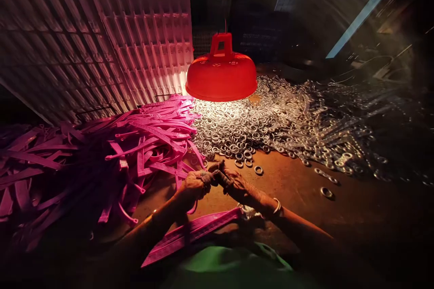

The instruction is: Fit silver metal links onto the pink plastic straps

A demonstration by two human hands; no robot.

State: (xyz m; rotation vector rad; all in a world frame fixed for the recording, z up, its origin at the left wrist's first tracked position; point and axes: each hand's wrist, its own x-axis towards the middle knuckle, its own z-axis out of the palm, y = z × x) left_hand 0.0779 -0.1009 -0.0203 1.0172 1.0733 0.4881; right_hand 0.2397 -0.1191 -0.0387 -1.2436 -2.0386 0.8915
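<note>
The table (291,203) lies bare to the right of the right hand (233,182), broken only by a stray ring (258,174) and a few pieces near the pile; its near edge is lost in shadow. Left of the left hand (196,183), a heap of pink straps (152,131) crowds in, while a red lamp (222,79) hangs over the metal rings (227,133) ahead. Both hands meet just in front of that ring pile, fingers bent and bunched; I cannot tell whether either grip is closed on anything. The straps are flat, stitched and tangled, some with looped ends; the rings are round, silvery and loosely piled. More pink strips (190,235) lie nearer the body.
</note>
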